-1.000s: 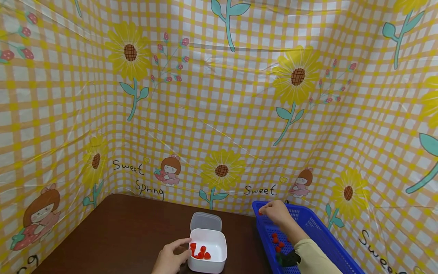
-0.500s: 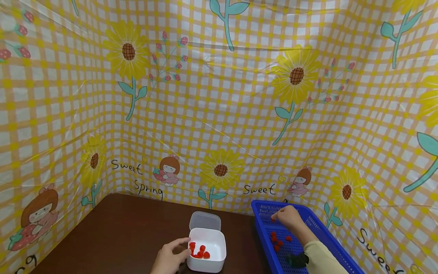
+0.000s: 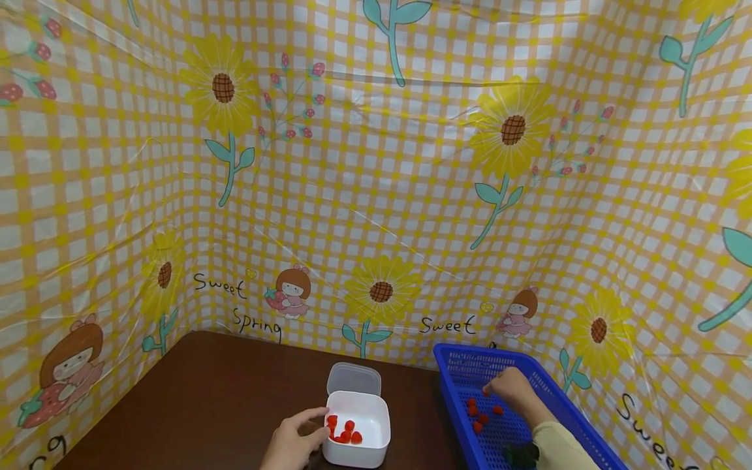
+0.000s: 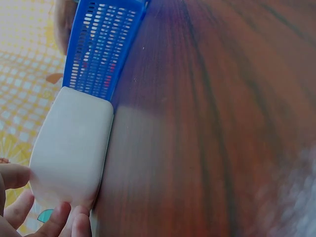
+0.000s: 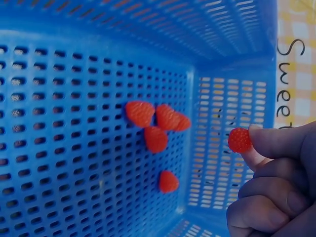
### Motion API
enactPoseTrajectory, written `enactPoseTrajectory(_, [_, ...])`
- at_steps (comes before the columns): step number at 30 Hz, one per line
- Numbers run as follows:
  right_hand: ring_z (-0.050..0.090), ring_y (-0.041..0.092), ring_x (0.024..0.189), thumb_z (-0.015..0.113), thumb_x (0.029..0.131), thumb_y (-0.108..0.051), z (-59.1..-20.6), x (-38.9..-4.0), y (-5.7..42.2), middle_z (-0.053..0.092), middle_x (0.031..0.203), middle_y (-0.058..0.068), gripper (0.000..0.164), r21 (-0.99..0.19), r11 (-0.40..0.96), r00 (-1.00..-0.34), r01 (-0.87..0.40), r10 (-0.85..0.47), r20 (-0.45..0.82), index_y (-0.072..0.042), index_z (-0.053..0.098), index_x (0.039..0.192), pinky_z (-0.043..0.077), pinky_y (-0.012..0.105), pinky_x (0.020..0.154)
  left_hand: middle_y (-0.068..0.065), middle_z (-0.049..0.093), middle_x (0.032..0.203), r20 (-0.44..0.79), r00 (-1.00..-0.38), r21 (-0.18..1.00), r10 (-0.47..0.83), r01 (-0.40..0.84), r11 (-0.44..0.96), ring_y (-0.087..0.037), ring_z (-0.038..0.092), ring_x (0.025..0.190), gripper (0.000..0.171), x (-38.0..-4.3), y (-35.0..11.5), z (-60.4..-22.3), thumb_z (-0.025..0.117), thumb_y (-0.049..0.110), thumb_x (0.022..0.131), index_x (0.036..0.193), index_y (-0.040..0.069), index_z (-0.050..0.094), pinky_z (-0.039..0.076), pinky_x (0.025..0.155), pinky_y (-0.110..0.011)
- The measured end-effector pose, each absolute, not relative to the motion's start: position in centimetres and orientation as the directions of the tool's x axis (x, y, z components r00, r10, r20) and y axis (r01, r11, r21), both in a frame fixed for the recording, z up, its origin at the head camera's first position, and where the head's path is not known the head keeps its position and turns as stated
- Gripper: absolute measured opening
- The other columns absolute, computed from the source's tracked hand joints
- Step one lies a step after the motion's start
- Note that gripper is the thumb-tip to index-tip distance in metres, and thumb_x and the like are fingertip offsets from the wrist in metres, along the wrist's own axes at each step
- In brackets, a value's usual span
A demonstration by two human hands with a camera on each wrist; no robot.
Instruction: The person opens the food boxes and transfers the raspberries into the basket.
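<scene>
My right hand (image 3: 517, 391) is inside the blue basket (image 3: 452, 408), pinching one red raspberry (image 5: 240, 140) between thumb and forefinger while the other fingers curl in. Several more raspberries (image 5: 140, 113) lie on the basket's mesh floor to the left of that hand in the right wrist view. My left hand (image 3: 296, 438) touches the left side of a square white box (image 3: 376, 444) with its fingertips, thumb and forefinger apart. Against the box's left wall, several raspberries (image 3: 349, 425) are gathered. The left wrist view shows fingertips (image 4: 61, 210) at the near end of the box.
A translucent lid (image 3: 354, 380) lies right behind the white box. The basket stands to the right on the dark brown table (image 3: 247, 385). A checked, flower-printed sheet (image 3: 376, 196) walls in the back and both sides.
My right hand has moved from over the basket's far left corner rightward and nearer, lower into the basket, with the raspberry still pinched. The left hand and white box stay in place.
</scene>
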State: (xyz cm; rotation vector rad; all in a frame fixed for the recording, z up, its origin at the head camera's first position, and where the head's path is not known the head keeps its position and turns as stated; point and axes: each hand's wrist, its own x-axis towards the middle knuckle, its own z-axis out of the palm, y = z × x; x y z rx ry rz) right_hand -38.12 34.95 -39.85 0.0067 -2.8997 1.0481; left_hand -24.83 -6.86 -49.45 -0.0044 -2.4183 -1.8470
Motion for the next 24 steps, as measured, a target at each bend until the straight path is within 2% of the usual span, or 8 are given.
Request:
enactPoseTrajectory(5, [0.020,0.009,0.053,0.070,0.079,0.002,-40.5,-38.3,35.7,0.020,0.058,-0.008,0.051,-0.627,0.779,-0.999,0.007,0.031,0.027,-0.018,0.029,0.056,0.026,0.025,0.050,-0.001,0.068,0.089,0.069,-0.996,0.965,-0.054,0.053,0.256,-0.016,0.060,0.069,0.039,-25.0,-6.8,-49.4,0.074,0.024,0.089,0.126,0.010,0.069,0.049,0.054,-0.032])
enactPoseTrajectory(8, [0.036,0.014,0.056,0.069,0.078,0.001,-40.6,-38.3,35.9,0.037,0.061,-0.002,0.035,-0.596,0.802,-0.999,0.034,0.046,0.006,-0.010,0.042,0.058,0.040,0.030,0.052,-0.001,0.068,0.089,0.067,-0.996,0.965,-0.053,0.051,0.255,-0.017,0.060,0.068,0.039,-25.0,-6.8,-49.4,0.074,0.024,0.089,0.126,0.011,0.070,0.048,0.054,-0.032])
enactPoseTrajectory(11, [0.050,0.024,0.070,0.069,0.078,0.000,-40.6,-38.2,36.0,0.051,0.074,0.010,0.017,-0.564,0.824,-0.999,0.051,0.053,-0.013,0.003,0.053,0.071,0.053,0.043,0.071,-0.001,0.068,0.089,0.068,-0.996,0.965,-0.053,0.052,0.258,-0.017,0.060,0.068,0.038,-25.0,-6.7,-49.4,0.073,0.023,0.089,0.125,0.011,0.070,0.048,0.054,-0.032])
enactPoseTrajectory(13, [0.056,0.029,0.079,0.069,0.079,0.000,-40.7,-38.3,36.1,0.058,0.084,0.015,0.015,-0.554,0.830,-0.998,0.057,0.052,-0.024,0.011,0.060,0.082,0.054,0.051,0.083,-0.002,0.068,0.089,0.069,-0.996,0.964,-0.053,0.053,0.259,-0.017,0.060,0.068,0.038,-25.0,-6.7,-49.5,0.073,0.022,0.089,0.125,0.011,0.070,0.048,0.054,-0.032])
enactPoseTrajectory(15, [0.055,0.028,0.078,0.069,0.079,0.000,-40.8,-38.4,36.2,0.055,0.081,0.014,0.014,-0.552,0.831,-0.998,0.063,0.054,-0.033,0.007,0.057,0.078,0.054,0.051,0.084,-0.002,0.068,0.089,0.069,-0.996,0.964,-0.051,0.054,0.261,-0.017,0.060,0.069,0.037,-25.0,-6.7,-49.5,0.073,0.022,0.090,0.126,0.011,0.070,0.048,0.054,-0.032])
enactPoseTrajectory(18, [0.049,0.021,0.066,0.070,0.078,0.001,-41.0,-38.6,36.4,0.044,0.069,0.004,0.027,-0.563,0.824,-0.998,0.064,0.053,-0.036,-0.003,0.047,0.064,0.052,0.041,0.070,-0.002,0.068,0.090,0.063,-0.997,0.964,-0.051,0.047,0.261,-0.018,0.061,0.070,0.037,-25.1,-6.8,-49.6,0.072,0.022,0.090,0.126,0.012,0.070,0.048,0.055,-0.032])
enactPoseTrajectory(21, [0.034,0.013,0.056,0.070,0.077,0.001,-41.2,-38.6,36.5,0.028,0.061,-0.004,0.044,-0.585,0.809,-0.998,0.055,0.048,-0.028,-0.015,0.031,0.062,0.041,0.032,0.058,-0.002,0.069,0.091,0.059,-0.997,0.964,-0.050,0.044,0.262,-0.017,0.061,0.071,0.038,-25.2,-6.8,-49.6,0.072,0.023,0.090,0.126,0.012,0.070,0.049,0.055,-0.032])
enactPoseTrajectory(24, [0.027,0.010,0.052,0.068,0.079,0.001,-41.0,-38.5,36.2,0.024,0.059,-0.006,0.047,-0.595,0.803,-0.999,0.038,0.034,-0.018,-0.018,0.028,0.060,0.035,0.028,0.052,-0.003,0.069,0.091,0.067,-0.997,0.962,-0.049,0.052,0.267,-0.018,0.061,0.071,0.038,-25.2,-6.9,-49.7,0.072,0.023,0.090,0.126,0.011,0.070,0.049,0.056,-0.032])
